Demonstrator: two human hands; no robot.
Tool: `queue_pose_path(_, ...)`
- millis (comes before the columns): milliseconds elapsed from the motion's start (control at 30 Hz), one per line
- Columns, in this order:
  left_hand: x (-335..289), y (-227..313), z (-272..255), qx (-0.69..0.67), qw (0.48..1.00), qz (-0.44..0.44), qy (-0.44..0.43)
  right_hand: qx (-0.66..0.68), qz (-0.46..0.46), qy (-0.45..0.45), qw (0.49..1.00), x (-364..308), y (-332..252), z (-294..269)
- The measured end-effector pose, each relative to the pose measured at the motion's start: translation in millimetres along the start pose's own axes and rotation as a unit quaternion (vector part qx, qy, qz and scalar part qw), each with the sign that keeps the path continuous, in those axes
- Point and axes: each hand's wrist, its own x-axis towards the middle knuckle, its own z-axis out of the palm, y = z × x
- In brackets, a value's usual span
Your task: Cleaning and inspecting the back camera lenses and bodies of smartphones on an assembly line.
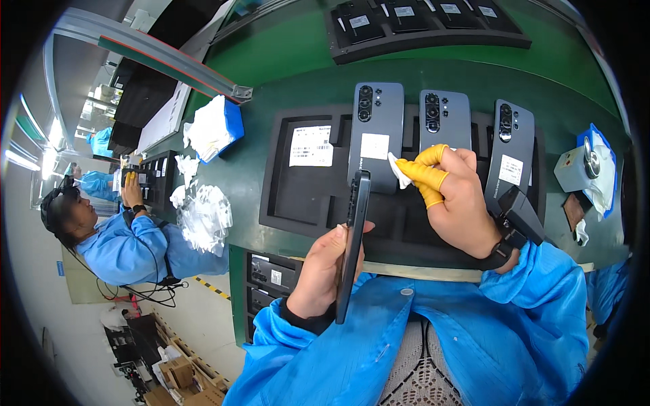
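Note:
My left hand point(330, 265) grips a dark smartphone point(353, 243) held edge-on, tilted upright, its thin side and camera bumps showing. My right hand point(455, 196), with yellow finger cots on several fingers, pinches a small white wipe point(399, 172) close to the phone's upper end, apart from it. Behind my hands lies a black foam tray point(284, 203). Three grey-blue smartphones rest on it backs up: a left one point(387, 135), a middle one point(457, 122) partly hidden by my right hand, and a right one point(518, 132). A white label point(311, 145) lies in the tray's left compartment.
A blue box of white wipes point(215, 128) stands left, with crumpled clear plastic bags point(204, 215) nearer. At right sits a white bottle point(575, 168) beside another blue box point(607, 169). Another phone tray point(433, 44) lies at the back. A co-worker point(122, 247) works at far left.

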Motion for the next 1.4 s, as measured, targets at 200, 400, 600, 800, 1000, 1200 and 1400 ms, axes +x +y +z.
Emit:
queue_pose_path(200, 7.0, 0.5, 1.6, -0.002, 1.0, -0.005, 0.0, 0.002, -0.02, -0.006, 1.0, 2.0, 1.5, -0.9)
queue_pose_path(400, 3.3, 5.7, 1.3, 0.16, 0.973, 0.152, 0.073, 0.086, 0.014, 0.015, 0.996, 7.4, -0.7, -3.9)
queue_pose_path(600, -3.5, 18.2, -5.0, 0.213, 0.961, 0.175, 0.013, 0.104, -0.081, -0.004, 0.991, 6.2, -13.7, -14.1)
queue_pose_path(800, 2.5, 42.1, -5.0, 0.191, 0.964, 0.18, 0.037, 0.0, -0.044, -0.074, 0.996, 6.9, -19.7, -36.8)
queue_pose_path(1000, 42.9, 111.4, -31.0, 0.273, 0.925, 0.209, 0.163, -0.058, -0.052, -0.245, 0.966, -20.5, -23.7, -77.3)
queue_pose_path(1200, 108.0, 121.8, -66.7, 0.347, 0.893, 0.228, 0.176, -0.052, 0.028, -0.254, 0.965, -66.7, -10.0, -70.6)
queue_pose_path(1400, 122.3, 107.4, -76.7, 0.645, 0.647, 0.317, 0.254, -0.004, 0.099, -0.165, 0.981, -85.1, -2.8, -54.6)
